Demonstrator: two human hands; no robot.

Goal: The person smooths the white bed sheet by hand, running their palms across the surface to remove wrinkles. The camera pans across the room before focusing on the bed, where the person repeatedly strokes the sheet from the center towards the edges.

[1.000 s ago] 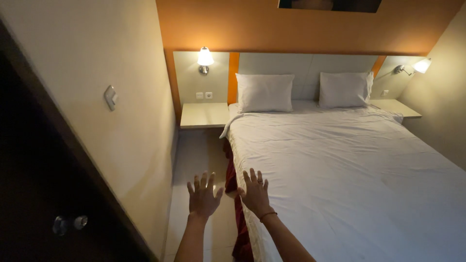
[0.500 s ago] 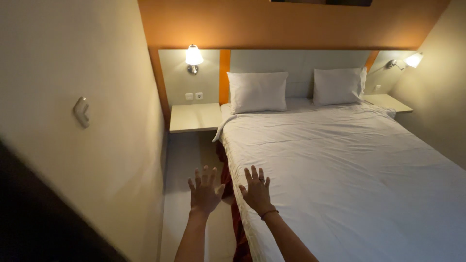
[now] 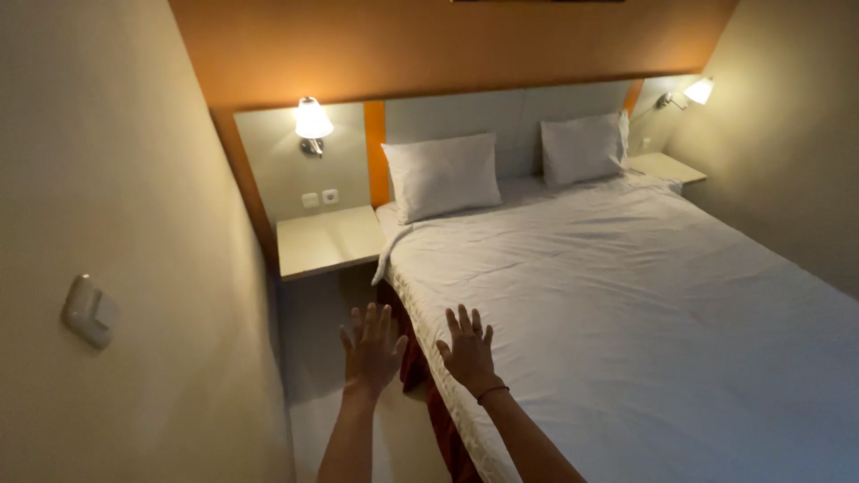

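Both hands are held out flat with fingers spread, each grip apart and clasping nothing. The left hand [image 3: 371, 349] hangs over the floor strip beside the bed [image 3: 644, 313]; the right hand [image 3: 467, 351] hovers over the bed's near edge, where the white sheet [image 3: 582, 295] meets the dark red skirt [image 3: 416, 358]. Compared with half a second ago, the hands keep the same pose, while the bed, its two pillows [image 3: 443, 174] and the bedside shelf [image 3: 329, 240] sit further right in view.
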